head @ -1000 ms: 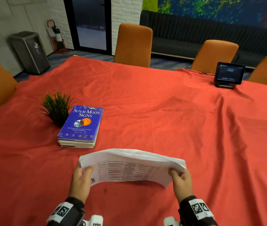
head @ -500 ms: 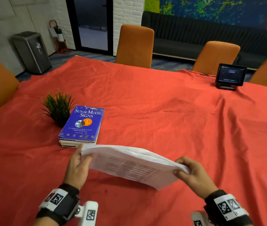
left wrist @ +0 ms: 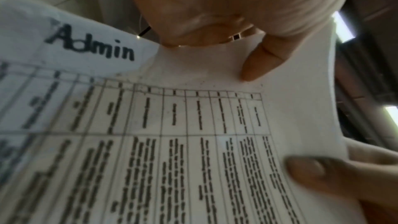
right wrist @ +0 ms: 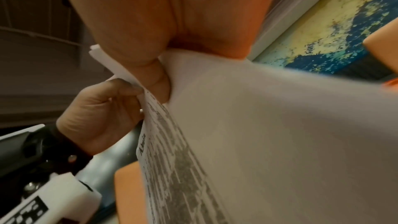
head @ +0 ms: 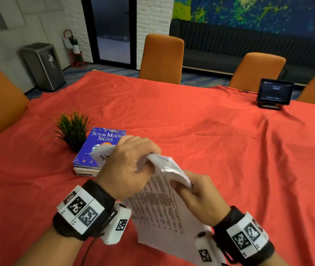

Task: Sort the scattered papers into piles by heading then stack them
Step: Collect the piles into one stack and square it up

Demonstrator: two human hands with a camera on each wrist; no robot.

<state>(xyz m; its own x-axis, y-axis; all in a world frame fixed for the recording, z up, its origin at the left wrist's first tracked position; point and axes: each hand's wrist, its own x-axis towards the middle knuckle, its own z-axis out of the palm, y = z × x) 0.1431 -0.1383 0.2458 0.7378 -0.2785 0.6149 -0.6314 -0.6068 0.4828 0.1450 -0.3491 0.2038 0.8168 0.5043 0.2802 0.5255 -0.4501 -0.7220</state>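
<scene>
Red cloth [head: 201, 131] covers the long table in front of you, with orange chairs [head: 161, 58] along its far side and a dark sofa [head: 249, 43] under a painted wall behind them. Your left hand [head: 128, 166] grips the upper end of a sheaf of papers [head: 160, 204], fingers curled over the top edge and bending it down. Your right hand [head: 201, 196] pinches the same sheaf just below on the other side, thumb on the printed face. The papers hang off the cloth between your wrists, raised in the air. In the left wrist view the front sheet [left wrist: 193, 142] shows a printed table and the handwritten heading "Admin". Behind your left hand a blue book [head: 99, 144] lies on a short stack, just beside a small potted plant [head: 73, 129]. A small screen [head: 274, 92] stands at the far right edge.
</scene>
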